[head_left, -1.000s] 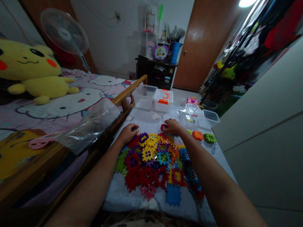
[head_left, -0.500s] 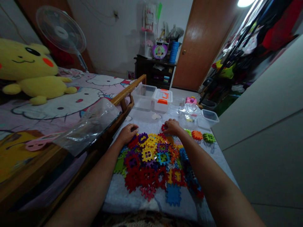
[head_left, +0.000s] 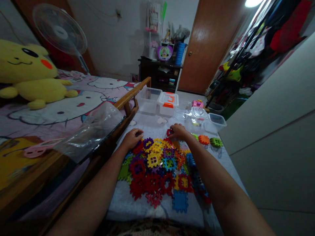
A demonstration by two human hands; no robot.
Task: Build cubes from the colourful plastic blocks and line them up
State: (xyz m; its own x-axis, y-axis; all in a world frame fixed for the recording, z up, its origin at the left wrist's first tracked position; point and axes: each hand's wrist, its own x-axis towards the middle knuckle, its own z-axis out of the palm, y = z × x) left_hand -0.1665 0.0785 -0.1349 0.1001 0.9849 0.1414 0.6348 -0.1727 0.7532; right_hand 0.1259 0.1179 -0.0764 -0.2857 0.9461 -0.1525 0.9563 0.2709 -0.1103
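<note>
A red piece (head_left: 169,132) is pinched, apparently, by the fingers of the right hand (head_left: 179,131) at the far edge of the pile (head_left: 154,160), probably for access. The left hand (head_left: 133,137) is placed at the far left (fingers loosely curved, ungripping); 1 lidded box (head_left: 168,99) is set farther off, presumably for working room.

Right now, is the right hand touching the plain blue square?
No, the right hand is at the far edge of the pile, by a red piece, while the blue square lies at the near edge.
</note>
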